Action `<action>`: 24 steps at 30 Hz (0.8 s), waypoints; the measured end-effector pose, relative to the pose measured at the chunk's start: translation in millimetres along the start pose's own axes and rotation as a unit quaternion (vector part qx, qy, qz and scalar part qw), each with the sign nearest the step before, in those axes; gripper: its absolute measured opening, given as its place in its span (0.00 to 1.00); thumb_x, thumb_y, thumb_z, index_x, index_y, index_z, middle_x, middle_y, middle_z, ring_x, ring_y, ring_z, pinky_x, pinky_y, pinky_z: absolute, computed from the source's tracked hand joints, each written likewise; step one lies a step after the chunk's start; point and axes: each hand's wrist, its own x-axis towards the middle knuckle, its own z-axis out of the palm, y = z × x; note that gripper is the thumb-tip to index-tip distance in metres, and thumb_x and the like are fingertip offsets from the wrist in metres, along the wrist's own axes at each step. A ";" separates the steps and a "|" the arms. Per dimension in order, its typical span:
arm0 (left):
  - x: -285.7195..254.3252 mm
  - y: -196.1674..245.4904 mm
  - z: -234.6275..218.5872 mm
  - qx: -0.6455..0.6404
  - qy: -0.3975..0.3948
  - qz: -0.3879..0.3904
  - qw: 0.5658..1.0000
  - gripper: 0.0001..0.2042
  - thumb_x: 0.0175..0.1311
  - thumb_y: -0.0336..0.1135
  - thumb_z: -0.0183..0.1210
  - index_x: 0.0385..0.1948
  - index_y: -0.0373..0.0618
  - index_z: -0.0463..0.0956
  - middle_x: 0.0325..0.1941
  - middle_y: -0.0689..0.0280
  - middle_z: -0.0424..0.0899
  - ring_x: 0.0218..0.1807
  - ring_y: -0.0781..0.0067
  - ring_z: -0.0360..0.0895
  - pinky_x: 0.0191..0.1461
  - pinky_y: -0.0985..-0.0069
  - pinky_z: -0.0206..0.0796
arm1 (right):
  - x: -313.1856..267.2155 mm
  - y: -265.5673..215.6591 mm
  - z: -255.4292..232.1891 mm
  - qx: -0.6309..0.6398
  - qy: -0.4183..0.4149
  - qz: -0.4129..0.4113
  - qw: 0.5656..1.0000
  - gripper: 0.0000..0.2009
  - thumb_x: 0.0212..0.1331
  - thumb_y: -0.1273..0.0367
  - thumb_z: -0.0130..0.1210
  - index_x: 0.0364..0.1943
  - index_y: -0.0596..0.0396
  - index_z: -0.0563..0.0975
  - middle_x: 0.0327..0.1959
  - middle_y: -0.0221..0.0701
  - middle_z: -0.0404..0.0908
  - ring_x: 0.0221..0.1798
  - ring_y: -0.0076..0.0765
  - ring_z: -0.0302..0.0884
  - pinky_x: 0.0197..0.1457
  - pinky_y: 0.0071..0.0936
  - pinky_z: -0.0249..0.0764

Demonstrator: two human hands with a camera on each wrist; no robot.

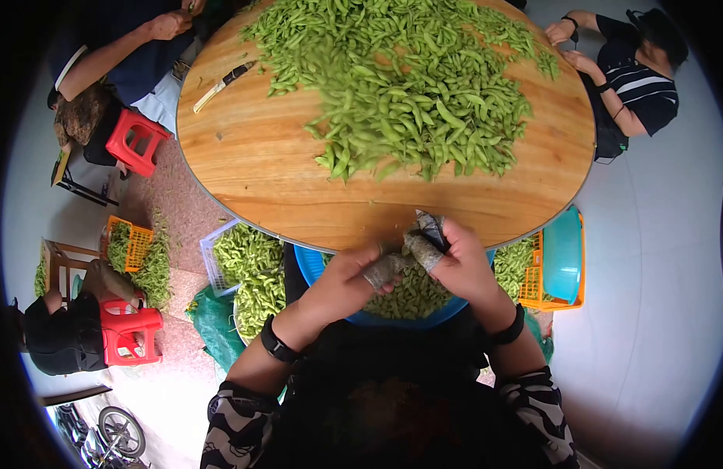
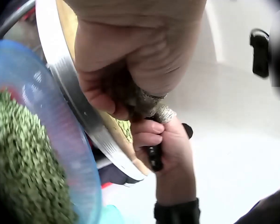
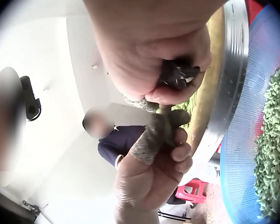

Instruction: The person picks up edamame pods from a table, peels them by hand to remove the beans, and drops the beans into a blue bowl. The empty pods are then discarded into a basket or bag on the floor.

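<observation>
Here, both hands' curled fingers point(image 1: 386, 268) pinching a pod point(image 3: 190, 103) (taped thumbs).

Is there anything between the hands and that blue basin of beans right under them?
Nothing visible. Both the left hand and right hand sit at the table edge, directly above the blue basin.

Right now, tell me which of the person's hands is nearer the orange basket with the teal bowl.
Right. The right hand works at the table edge on the side of the orange basket; the left hand is farther from it, beyond the right hand.
</observation>
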 end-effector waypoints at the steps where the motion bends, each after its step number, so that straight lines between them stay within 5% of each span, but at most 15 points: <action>1: 0.5 0.6 0.9 -0.102 0.009 -0.026 0.994 0.06 0.63 0.25 0.57 0.40 0.38 0.77 0.31 0.70 0.81 0.32 0.81 0.74 0.35 0.80 0.67 | -1.4 -4.3 -1.6 -0.007 -0.011 -0.004 1.000 0.09 0.60 0.74 0.55 0.44 0.60 0.76 0.29 0.28 0.79 0.28 0.16 0.71 0.31 0.19 0.68; 2: 1.2 1.0 1.5 -0.203 0.020 -0.052 0.978 0.06 0.63 0.26 0.58 0.40 0.39 0.78 0.32 0.71 0.81 0.32 0.82 0.73 0.36 0.81 0.66 | -2.2 -7.5 -3.0 -0.014 -0.022 -0.008 1.000 0.08 0.62 0.74 0.52 0.45 0.58 0.75 0.27 0.21 0.76 0.20 0.12 0.65 0.22 0.14 0.62; 10: 7.3 -15.4 2.4 -0.133 0.056 0.031 0.989 0.08 0.63 0.25 0.58 0.42 0.39 0.78 0.37 0.70 0.82 0.38 0.82 0.75 0.43 0.82 0.67 | -20.8 -14.6 -4.5 -0.050 -0.103 -0.046 0.992 0.16 0.59 0.78 0.47 0.53 0.57 0.72 0.30 0.24 0.78 0.22 0.14 0.68 0.25 0.15 0.66; 12: 7.5 -14.2 2.5 -0.114 0.054 0.045 0.991 0.07 0.64 0.25 0.57 0.42 0.39 0.78 0.38 0.70 0.83 0.39 0.82 0.75 0.45 0.81 0.67 | -21.2 -17.9 -4.8 -0.027 -0.091 -0.032 0.995 0.21 0.49 0.80 0.45 0.51 0.61 0.73 0.30 0.33 0.79 0.35 0.29 0.78 0.42 0.24 0.73; 16: 7.3 -15.3 -0.1 -0.081 0.063 0.056 0.993 0.06 0.64 0.25 0.56 0.40 0.40 0.79 0.37 0.71 0.82 0.38 0.85 0.73 0.43 0.82 0.67 | -22.6 -16.8 -5.0 -0.027 -0.104 -0.028 0.994 0.22 0.50 0.80 0.44 0.54 0.60 0.72 0.29 0.31 0.79 0.35 0.27 0.77 0.42 0.24 0.73; 18: 7.3 -15.2 -2.0 -0.076 0.061 0.065 0.993 0.06 0.64 0.25 0.56 0.40 0.40 0.79 0.37 0.71 0.82 0.37 0.84 0.74 0.43 0.81 0.68 | -21.0 -17.7 -4.3 -0.001 -0.125 0.000 0.992 0.22 0.60 0.78 0.44 0.60 0.54 0.68 0.29 0.23 0.77 0.22 0.14 0.65 0.23 0.15 0.63; 20: 7.3 -6.5 -4.1 0.166 0.103 0.203 0.959 0.07 0.63 0.25 0.57 0.41 0.40 0.79 0.35 0.71 0.82 0.34 0.79 0.76 0.39 0.79 0.69 | -18.8 -11.1 -4.8 0.037 -0.130 0.041 0.990 0.21 0.62 0.77 0.44 0.60 0.52 0.68 0.29 0.23 0.76 0.20 0.13 0.63 0.22 0.14 0.60; 24: 5.8 -1.9 -6.4 0.252 0.091 0.220 0.938 0.05 0.63 0.26 0.57 0.39 0.40 0.79 0.31 0.69 0.81 0.31 0.76 0.77 0.35 0.76 0.69 | -22.8 -7.3 -5.1 0.162 -0.133 0.149 0.966 0.18 0.66 0.73 0.47 0.60 0.47 0.69 0.27 0.23 0.74 0.18 0.12 0.58 0.20 0.13 0.54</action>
